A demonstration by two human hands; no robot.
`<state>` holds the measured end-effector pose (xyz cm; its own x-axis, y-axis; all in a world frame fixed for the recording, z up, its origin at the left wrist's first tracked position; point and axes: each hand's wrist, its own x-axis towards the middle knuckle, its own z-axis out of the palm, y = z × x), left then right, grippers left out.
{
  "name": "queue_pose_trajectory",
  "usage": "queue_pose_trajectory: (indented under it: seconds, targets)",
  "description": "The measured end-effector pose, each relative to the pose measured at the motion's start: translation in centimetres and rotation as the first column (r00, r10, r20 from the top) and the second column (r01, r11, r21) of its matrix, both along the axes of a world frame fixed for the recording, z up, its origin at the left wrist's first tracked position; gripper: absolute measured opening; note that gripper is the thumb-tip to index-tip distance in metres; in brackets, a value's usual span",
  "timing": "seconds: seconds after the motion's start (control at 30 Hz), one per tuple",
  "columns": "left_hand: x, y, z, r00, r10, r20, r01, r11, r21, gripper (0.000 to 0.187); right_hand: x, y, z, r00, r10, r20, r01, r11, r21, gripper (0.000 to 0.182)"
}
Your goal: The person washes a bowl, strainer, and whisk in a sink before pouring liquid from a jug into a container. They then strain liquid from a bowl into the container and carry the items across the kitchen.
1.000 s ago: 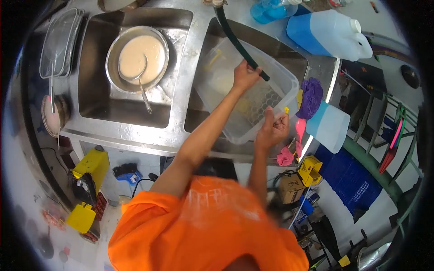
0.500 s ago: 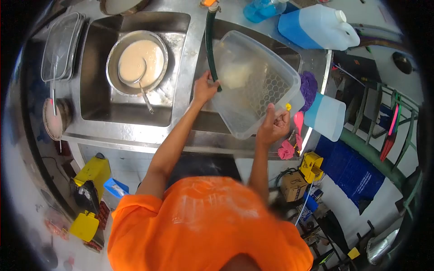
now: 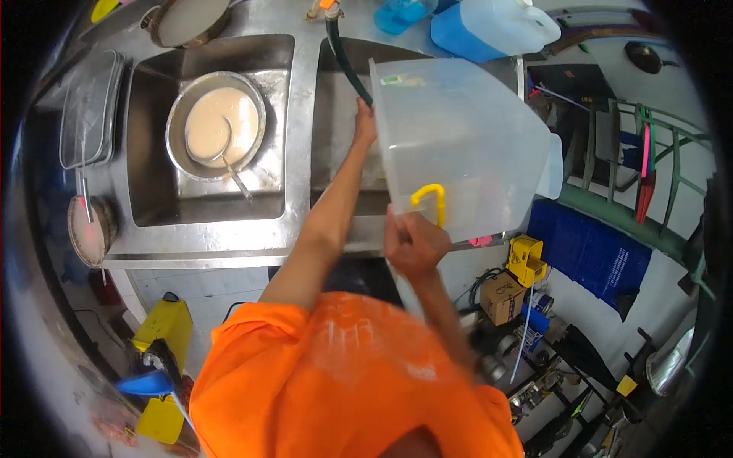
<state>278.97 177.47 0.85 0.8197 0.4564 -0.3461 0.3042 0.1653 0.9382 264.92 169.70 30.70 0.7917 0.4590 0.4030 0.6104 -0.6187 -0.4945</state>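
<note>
A large translucent plastic tub [image 3: 466, 137] is tipped on its side over the right sink basin, its open mouth facing left. My right hand [image 3: 416, 243] is closed on the tub's near rim, beside a yellow handle [image 3: 429, 197]. My left hand [image 3: 366, 124] is at the tub's mouth, wrapped round the lower end of a dark green hose [image 3: 345, 62]. Part of that hand's fingers and the hose's tip are hidden behind the rim. No water stream can be made out.
In the left basin [image 3: 145, 153] stands a metal pot [image 3: 174, 131] of pale liquid with a ladle [image 3: 238, 182]. Jugs of blue liquid [image 3: 477, 30] are at the back right. Clear trays [image 3: 92, 107] and another pot [image 3: 191, 23] flank the left basin.
The tub has been tilted up onto its side, its mouth turned left. My right hand moved left with its rim. My left hand moved slightly up and right with the hose.
</note>
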Motion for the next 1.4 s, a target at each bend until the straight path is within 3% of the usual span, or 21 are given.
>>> queue_pose_trajectory:
  seconds: [0.07,0.2,0.37,0.5,0.57,0.6,0.63,0.67,0.7,0.77,0.8,0.87,0.93,1.0,1.03,1.1,1.13,1.17,1.2,1.33,1.4]
  targets:
    - [-0.3,-1.2,0.9,0.996,-0.084,0.024,0.087,0.989,-0.119,0.037,-1.2,0.4,-0.2,0.993,0.114,0.014,-0.114,0.993,-0.032,0.021]
    - [-1.2,-3.0,4.8,0.981,-0.177,0.078,0.192,0.946,-0.261,0.033,-3.0,1.6,0.1,0.991,0.134,-0.009,-0.133,0.969,-0.206,0.016]
    - [-2.7,-2.7,8.1,0.983,-0.148,0.106,0.173,0.943,-0.285,0.029,-3.5,2.5,-0.5,0.982,0.185,0.036,-0.165,0.938,-0.304,0.016]
    - [-1.2,-0.3,6.2,1.000,0.005,0.029,-0.005,1.000,0.010,0.029,-1.7,2.5,-0.7,0.998,0.043,0.052,-0.039,0.996,-0.075,0.017]
    - [-0.2,1.1,4.3,0.978,0.147,-0.145,-0.097,0.947,0.307,0.029,-0.2,2.3,0.4,0.990,-0.144,-0.007,0.144,0.989,0.038,0.022]
    - [-0.4,1.3,3.6,0.940,0.282,-0.190,-0.142,0.833,0.534,0.030,0.7,1.9,0.9,0.963,-0.264,-0.052,0.267,0.962,0.056,0.024]
    - [-1.2,1.9,2.8,0.932,0.360,-0.036,-0.231,0.669,0.707,0.030,1.5,1.0,0.5,0.965,-0.259,-0.052,0.261,0.964,0.057,0.024]
    - [-1.9,2.6,2.4,0.907,0.400,0.129,-0.321,0.463,0.826,0.031,2.4,0.0,-0.5,0.919,-0.325,-0.224,0.377,0.889,0.258,0.026]
    - [-1.6,3.0,2.3,0.901,0.414,0.129,-0.329,0.458,0.826,0.031,3.1,-0.7,-1.5,0.852,-0.336,-0.401,0.497,0.760,0.418,0.027]
    - [-1.3,3.6,1.9,0.931,0.348,-0.107,-0.219,0.771,0.598,0.032,3.3,-1.3,-2.6,0.848,-0.297,-0.438,0.502,0.714,0.488,0.028]
    - [-0.9,3.5,1.8,0.928,0.355,-0.117,-0.218,0.769,0.600,0.032,3.1,-1.7,-3.0,0.838,-0.272,-0.474,0.523,0.650,0.551,0.029]
    - [0.7,2.6,2.2,0.931,0.360,-0.054,-0.303,0.850,0.431,0.030,2.9,-2.3,-3.5,0.828,-0.255,-0.499,0.529,0.648,0.547,0.029]
    - [2.4,1.8,2.4,0.939,0.320,-0.126,-0.206,0.817,0.539,0.033,2.9,-2.7,-3.5,0.821,-0.248,-0.514,0.536,0.643,0.547,0.030]
    - [4.6,0.9,1.9,0.875,0.439,-0.204,-0.372,0.880,0.297,0.037,3.0,-2.9,-3.1,0.753,-0.234,-0.615,0.608,0.604,0.515,0.032]
    - [4.8,0.2,2.5,0.876,0.435,-0.208,-0.367,0.882,0.296,0.037,3.4,-3.3,-3.5,0.750,-0.239,-0.617,0.612,0.603,0.512,0.032]
    - [4.7,-0.3,5.7,0.967,0.220,-0.128,-0.208,0.973,0.102,0.036,4.6,-3.8,-5.1,0.767,-0.236,-0.596,0.612,0.547,0.571,0.032]
    - [4.2,-0.7,7.4,0.968,0.216,-0.132,-0.203,0.974,0.105,0.036,5.3,-3.9,-5.7,0.764,-0.238,-0.600,0.617,0.543,0.570,0.032]
    - [3.4,-1.2,9.3,0.974,0.197,-0.110,-0.216,0.953,-0.210,0.034,5.9,-3.9,-6.4,0.750,-0.260,-0.609,0.642,0.510,0.572,0.031]
    - [2.6,-1.5,10.6,0.979,0.187,-0.083,-0.204,0.839,-0.504,0.031,6.5,-3.9,-7.1,0.735,-0.279,-0.618,0.665,0.477,0.575,0.030]
    - [0.5,-1.3,12.5,0.982,0.168,-0.086,-0.184,0.743,-0.644,0.030,8.5,-3.1,-10.2,0.692,-0.236,-0.682,0.708,0.405,0.578,0.030]
    - [-0.3,-0.5,13.3,0.998,0.022,-0.063,-0.058,0.751,-0.657,0.032,9.3,-2.8,-11.8,0.730,-0.258,-0.633,0.674,0.426,0.603,0.027]
